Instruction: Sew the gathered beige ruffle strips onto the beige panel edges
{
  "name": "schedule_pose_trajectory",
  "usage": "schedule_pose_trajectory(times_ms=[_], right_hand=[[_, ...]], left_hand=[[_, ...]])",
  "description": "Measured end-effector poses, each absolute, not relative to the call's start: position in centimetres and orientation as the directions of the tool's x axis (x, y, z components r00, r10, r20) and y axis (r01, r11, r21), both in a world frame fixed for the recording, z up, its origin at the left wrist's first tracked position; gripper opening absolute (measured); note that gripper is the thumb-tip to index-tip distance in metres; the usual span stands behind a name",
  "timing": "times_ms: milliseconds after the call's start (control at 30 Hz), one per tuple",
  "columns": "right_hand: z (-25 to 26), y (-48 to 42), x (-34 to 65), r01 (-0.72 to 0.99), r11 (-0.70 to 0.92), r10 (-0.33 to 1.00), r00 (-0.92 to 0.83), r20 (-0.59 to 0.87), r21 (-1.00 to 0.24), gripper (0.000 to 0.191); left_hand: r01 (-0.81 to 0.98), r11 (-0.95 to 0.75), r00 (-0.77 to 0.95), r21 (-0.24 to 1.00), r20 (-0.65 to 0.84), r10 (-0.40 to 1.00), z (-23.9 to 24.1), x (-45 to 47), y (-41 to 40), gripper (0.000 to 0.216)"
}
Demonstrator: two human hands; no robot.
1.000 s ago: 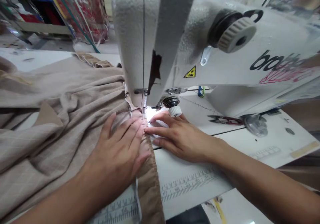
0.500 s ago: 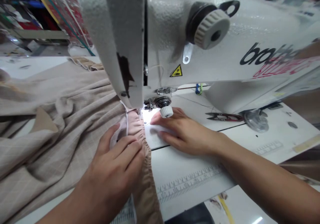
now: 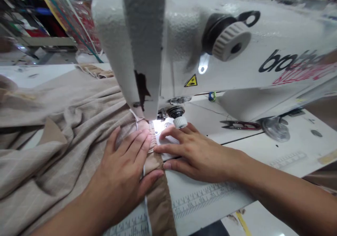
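On my feed from the head camera, the left hand [image 3: 119,176] lies open and flat on a beige checked woven fabric [image 3: 50,169], its fingers spread over a tightly gathered seam [image 3: 149,139] just in front of the white Brother industrial sewing machine [image 3: 181,50]. It presses without clenching, and I see no pinch. The right hand [image 3: 196,157] is open too, its fingertips [image 3: 164,134] resting on a pale flat piece on the brightly lit needle plate, though I cannot tell if that piece is cloth or paper.

My reading is that the two hands flank the seam to hold the layers flat and steady at the machine's head, with the bulk of the cloth kept on the left so it doesn't drag. The needle itself is hidden from me.

A darker tan fabric band [image 3: 159,201] runs from under the left hand toward me, with a narrow white strip [image 3: 145,211] along its edge. Beyond the right hand, on the white tabletop [image 3: 279,166], lie red-handled thread snips [image 3: 240,125] and a round metal disc [image 3: 276,129], while a printed ruler scale [image 3: 202,201] runs just below that hand
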State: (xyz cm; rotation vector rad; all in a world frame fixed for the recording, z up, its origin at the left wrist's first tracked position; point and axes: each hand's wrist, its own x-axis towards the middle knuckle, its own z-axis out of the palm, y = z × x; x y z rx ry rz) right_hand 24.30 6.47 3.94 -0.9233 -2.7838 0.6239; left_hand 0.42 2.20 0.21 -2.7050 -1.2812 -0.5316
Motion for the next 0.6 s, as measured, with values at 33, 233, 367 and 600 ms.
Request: schedule_pose_trajectory(times_ms=[33, 233, 367, 600], right_hand=[[3.9, 6.5, 24.3, 0.546, 0.723, 0.603, -0.798, 0.0, -0.423, 0.04], [3.0, 6.9, 23.6, 0.613, 0.699, 0.657, -0.754, -0.01, -0.368, 0.042], [2.2, 7.1, 23.2, 0.653, 0.694, 0.688, -0.725, 0.013, -0.303, 0.044], [2.5, 7.2, 23.3, 0.7, 0.641, 0.73, -0.683, -0.032, -0.314, 0.047]], left_hand=[[0.768, -0.638, 0.581, 0.059, 0.354, 0.732, 0.1, 0.4, 2.2, 0.057], [0.776, -0.629, 0.573, 0.05, 0.359, 0.736, -0.3, 0.2, 3.6, 0.063], [0.784, -0.618, 0.564, 0.054, 0.353, 0.746, -0.4, 0.1, 4.8, 0.065], [0.799, -0.596, 0.562, 0.081, 0.254, 0.787, -0.2, -0.7, 7.4, 0.075]])
